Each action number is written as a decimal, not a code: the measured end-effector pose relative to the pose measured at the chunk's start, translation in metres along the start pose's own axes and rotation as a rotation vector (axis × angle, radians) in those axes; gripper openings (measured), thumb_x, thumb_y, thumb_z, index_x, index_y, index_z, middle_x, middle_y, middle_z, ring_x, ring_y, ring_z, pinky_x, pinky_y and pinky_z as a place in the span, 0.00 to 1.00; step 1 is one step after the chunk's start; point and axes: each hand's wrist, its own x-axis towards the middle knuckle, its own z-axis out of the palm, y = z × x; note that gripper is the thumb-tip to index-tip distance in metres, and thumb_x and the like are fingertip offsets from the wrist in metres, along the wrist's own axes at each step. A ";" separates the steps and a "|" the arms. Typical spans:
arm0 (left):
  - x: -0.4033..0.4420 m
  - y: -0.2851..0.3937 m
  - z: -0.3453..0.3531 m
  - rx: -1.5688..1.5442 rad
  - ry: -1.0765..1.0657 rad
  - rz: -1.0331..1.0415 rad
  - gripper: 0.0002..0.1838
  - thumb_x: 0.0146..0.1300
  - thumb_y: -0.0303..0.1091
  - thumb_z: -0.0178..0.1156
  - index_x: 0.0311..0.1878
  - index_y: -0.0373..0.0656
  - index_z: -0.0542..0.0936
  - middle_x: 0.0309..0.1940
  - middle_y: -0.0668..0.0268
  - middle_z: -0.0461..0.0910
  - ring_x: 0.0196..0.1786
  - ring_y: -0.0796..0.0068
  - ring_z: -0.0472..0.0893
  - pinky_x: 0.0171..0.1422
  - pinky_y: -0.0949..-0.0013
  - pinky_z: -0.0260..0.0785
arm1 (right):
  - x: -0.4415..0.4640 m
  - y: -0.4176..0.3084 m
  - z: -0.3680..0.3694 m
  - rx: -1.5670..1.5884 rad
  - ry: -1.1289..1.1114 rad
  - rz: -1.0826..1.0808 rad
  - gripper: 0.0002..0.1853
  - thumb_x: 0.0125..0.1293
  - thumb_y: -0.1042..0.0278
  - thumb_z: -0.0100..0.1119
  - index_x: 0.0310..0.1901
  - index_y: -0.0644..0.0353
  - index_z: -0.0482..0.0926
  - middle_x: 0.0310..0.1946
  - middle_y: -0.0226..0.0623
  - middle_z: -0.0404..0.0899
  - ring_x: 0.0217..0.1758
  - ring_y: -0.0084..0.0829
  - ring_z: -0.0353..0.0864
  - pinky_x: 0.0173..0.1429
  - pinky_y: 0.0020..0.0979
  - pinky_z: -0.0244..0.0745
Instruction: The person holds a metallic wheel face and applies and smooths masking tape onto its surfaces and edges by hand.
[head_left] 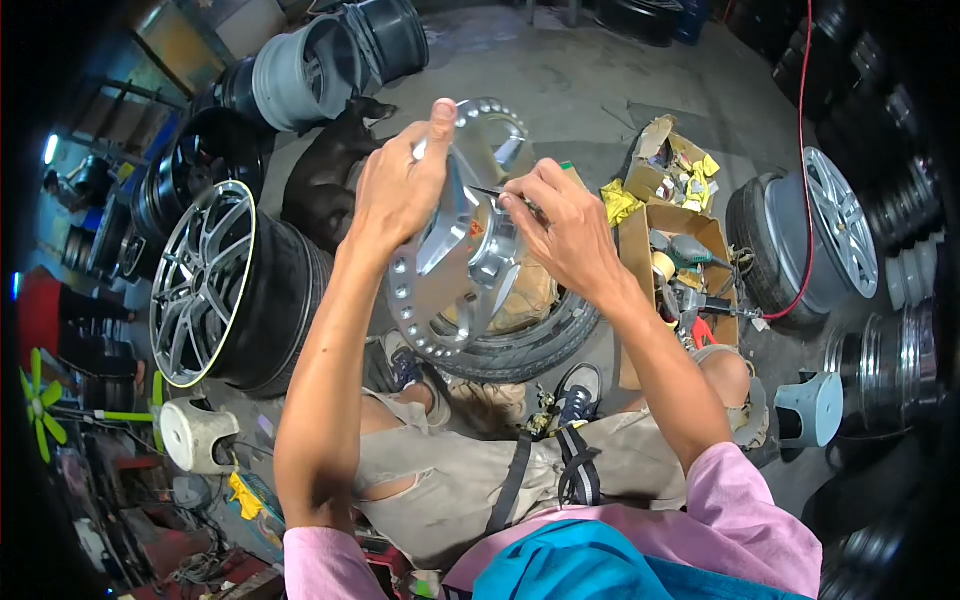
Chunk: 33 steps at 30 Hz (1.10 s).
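Closest in there's a teal cloth [560,565] down at the bottom, then the hands; right hand [560,220] is pinching a thin pointed tool [484,190] at the hub side of a shiny wheel disc [450,245]; left hand [400,185] has hold of the disc's upper edge, thumb up, some fingers hidden; the disc is tilted up in front of the knees, above a tyre [520,365], can't tell if its lower edge rests on it.

Progress-wise, spokes look cut and the edge holes look drilled already; no outer barrel on it, and I'd guess the detail work is partway, since the tool is right up by the metal; can't tell if the tip touches, or how much is left.

Further out, a cardboard box [632,250] of tools to the right; then a dark dog [325,165] lying near some bare barrels [300,75].
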 end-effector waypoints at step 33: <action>-0.011 0.034 0.011 0.001 -0.100 0.168 0.54 0.76 0.83 0.39 0.51 0.32 0.88 0.44 0.42 0.88 0.55 0.38 0.85 0.65 0.47 0.74 | -0.013 0.010 -0.002 -0.082 -0.204 0.034 0.06 0.70 0.68 0.70 0.45 0.59 0.88 0.43 0.39 0.84 0.41 0.51 0.89 0.47 0.50 0.82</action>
